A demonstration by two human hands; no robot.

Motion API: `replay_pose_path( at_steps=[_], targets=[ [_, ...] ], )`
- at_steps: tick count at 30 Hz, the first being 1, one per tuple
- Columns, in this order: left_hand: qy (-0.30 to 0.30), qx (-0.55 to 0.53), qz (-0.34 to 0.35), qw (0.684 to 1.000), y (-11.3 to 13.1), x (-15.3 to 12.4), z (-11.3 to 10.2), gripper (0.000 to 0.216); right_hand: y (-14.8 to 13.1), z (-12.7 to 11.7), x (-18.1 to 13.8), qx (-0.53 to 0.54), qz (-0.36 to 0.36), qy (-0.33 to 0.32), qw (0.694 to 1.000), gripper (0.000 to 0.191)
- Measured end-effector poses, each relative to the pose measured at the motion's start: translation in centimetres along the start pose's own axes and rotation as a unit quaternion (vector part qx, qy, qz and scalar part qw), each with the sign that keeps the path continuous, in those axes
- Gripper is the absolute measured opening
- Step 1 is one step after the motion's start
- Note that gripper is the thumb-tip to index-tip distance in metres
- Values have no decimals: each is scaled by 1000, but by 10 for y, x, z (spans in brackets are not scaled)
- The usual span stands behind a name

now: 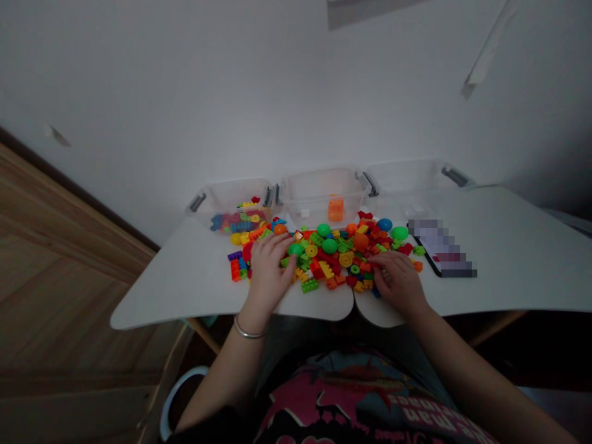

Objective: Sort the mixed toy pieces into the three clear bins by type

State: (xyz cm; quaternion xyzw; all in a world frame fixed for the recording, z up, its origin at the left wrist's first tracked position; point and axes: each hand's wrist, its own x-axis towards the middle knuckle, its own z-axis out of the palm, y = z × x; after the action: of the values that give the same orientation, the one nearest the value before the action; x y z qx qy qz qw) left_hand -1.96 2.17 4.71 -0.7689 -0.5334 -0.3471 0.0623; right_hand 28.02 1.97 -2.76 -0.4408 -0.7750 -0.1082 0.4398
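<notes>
The desk [194, 277] is white, as is the wall behind it. Along its far edge stand three clear bins with grey latches — the left bin [231, 206] holds blue, red and yellow pieces, the middle bin [324, 197] a single orange block [336, 208]. The heap of bricks [333, 259] near the front edge mixes red, orange, yellow, green and blue, with green domes [329, 246] and one blue dome [384, 224]. A silver bangle [247, 333] circles the left wrist. The shirt [351, 401] is dark with a pink print.
</notes>
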Motion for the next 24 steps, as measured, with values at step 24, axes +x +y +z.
replay_pose_path(
  at_steps=[24],
  targets=[
    [-102, 1, 126, 987, 64, -3, 55, 23, -7, 1, 5, -6, 3, -71, 997, 19]
  ],
)
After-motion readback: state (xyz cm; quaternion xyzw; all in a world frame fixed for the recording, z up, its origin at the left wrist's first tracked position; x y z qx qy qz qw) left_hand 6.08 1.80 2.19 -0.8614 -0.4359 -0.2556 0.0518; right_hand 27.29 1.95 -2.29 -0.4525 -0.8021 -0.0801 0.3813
